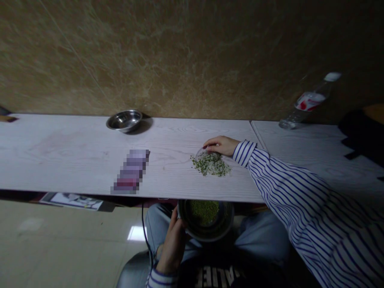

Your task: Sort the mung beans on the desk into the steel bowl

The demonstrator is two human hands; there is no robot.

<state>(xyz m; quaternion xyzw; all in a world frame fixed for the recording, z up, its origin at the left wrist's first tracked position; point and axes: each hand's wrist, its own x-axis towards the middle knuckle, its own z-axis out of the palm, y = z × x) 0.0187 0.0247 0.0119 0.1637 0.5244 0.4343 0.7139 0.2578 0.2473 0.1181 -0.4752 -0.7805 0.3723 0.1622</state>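
Below the table's front edge, my left hand (174, 240) grips the rim of a metal bowl (225, 232) over my lap. Green bits (205, 212) lie inside that bowl. On the pale wooden table (171, 176), my right hand (220, 145) holds a clear, curved piece (201, 152), its fingers bent around the top of it. This piece touches the far left side of a loose pile of green and whitish bits (211, 164). What the clear piece is cannot be made out.
A second metal bowl (124, 121) stands near the wall. Left of the pile lies a pixelated flat item (130, 172). At the right back stands a clear plastic bottle (310, 101), with a dark object (363, 132) beyond it. A black cable (144, 228) hangs below the table edge.
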